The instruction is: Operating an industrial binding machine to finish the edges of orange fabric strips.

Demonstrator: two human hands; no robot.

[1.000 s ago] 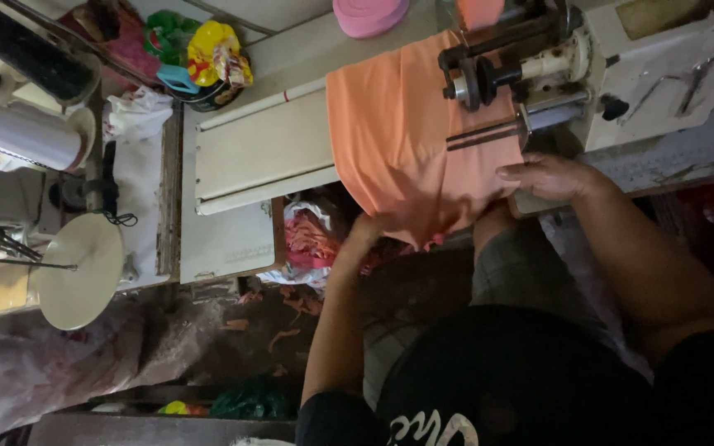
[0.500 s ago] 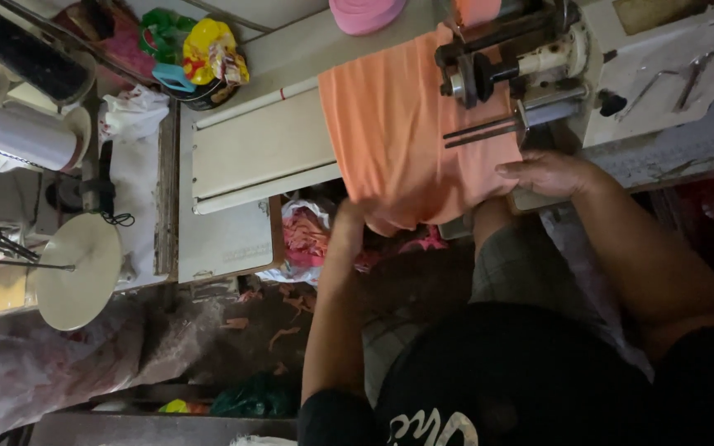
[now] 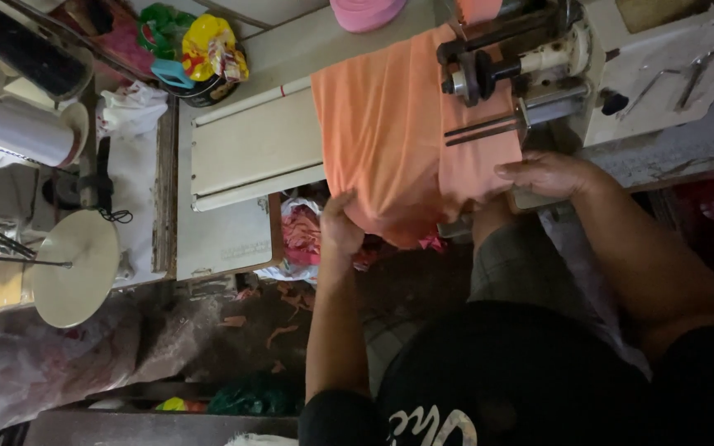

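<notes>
Head view showed the orange cloth (image 3: 390, 140) draped far-to-near over the tabletop (image 3: 249, 149), its near edge gripped by the left hand (image 3: 342, 225), the right hand (image 3: 549, 173) pressing flat beside the sewing machine (image 3: 555, 74).

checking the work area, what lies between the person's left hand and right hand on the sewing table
In the head view, the draped orange fabric spans the stretch between the left hand and the right hand; both hands touch its lower edge, just below the grey metal sewing machine.

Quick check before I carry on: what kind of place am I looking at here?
Most likely a small garment sewing workshop: an industrial sewing machine on a work table, orange fabric under both hands, and cloth scraps on the floor.
</notes>
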